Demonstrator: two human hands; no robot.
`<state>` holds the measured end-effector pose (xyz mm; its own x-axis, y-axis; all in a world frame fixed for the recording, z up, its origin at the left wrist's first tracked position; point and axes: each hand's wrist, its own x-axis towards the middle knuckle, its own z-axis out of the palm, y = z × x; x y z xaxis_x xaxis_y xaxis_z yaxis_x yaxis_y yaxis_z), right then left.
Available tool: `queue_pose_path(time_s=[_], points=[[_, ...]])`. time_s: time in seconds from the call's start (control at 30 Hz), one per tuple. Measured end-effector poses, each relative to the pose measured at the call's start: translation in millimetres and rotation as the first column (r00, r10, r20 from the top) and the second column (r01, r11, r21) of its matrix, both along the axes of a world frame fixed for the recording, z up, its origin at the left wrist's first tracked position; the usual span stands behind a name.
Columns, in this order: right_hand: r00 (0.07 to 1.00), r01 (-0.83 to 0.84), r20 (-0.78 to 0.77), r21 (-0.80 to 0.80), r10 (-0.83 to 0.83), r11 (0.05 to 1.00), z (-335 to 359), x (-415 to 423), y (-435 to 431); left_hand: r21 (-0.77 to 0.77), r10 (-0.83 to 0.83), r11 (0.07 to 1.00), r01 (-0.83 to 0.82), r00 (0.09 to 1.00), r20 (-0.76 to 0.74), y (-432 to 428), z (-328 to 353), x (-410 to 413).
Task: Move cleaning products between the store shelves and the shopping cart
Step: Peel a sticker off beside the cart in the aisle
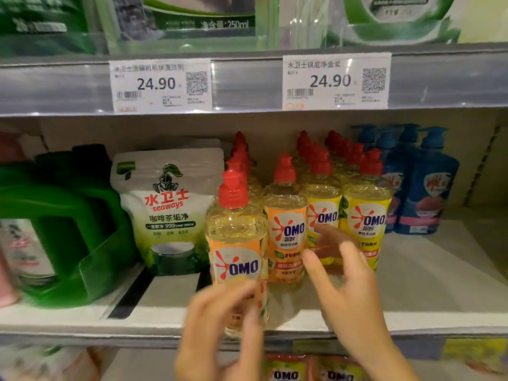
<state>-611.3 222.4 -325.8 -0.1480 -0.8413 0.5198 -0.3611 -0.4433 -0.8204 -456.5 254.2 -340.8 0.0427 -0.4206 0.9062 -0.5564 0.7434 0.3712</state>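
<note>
An OMO dish-soap bottle (237, 243) with a red cap and orange label stands at the front edge of the middle shelf (428, 292). My left hand (220, 331) grips its lower part, blurred by motion. My right hand (346, 287) is beside it to the right, fingers spread and holding nothing, in front of a second orange-label OMO bottle (286, 229) and the yellow-label OMO bottles (365, 215). Several more red-capped bottles stand in rows behind them. No shopping cart is in view.
A white Seaways pouch (165, 210) and green jugs (63, 229) stand to the left, blue pump bottles (420, 182) to the right. The upper shelf's rail with price tags (160, 85) hangs above. More OMO packs (310, 372) sit on the shelf below.
</note>
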Motion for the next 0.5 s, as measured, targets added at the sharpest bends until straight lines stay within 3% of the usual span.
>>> queue_pose_path(time_s=[0.07,0.13,0.27,0.5], points=[[0.976,-0.215,0.037,0.074,0.213,0.974,2.0,11.6,15.8,0.040,0.156,0.988,-0.151,0.967,-0.201,-3.5,2.8,20.1],[0.954,-0.279,-0.072,0.127,0.289,0.952,-8.5,25.9,18.6,0.230,0.171,0.967,-0.111,0.950,-0.260,-11.0,-10.7,23.5],[0.945,-0.264,-0.167,0.120,0.281,0.957,-29.2,38.2,11.2,0.429,0.115,0.901,-0.071,0.990,-0.079,-19.9,-32.3,35.5],[0.973,-0.195,-0.099,0.115,0.207,0.974,-41.6,40.9,10.2,0.423,0.089,0.897,-0.126,0.990,0.108,-19.7,-25.9,38.4]])
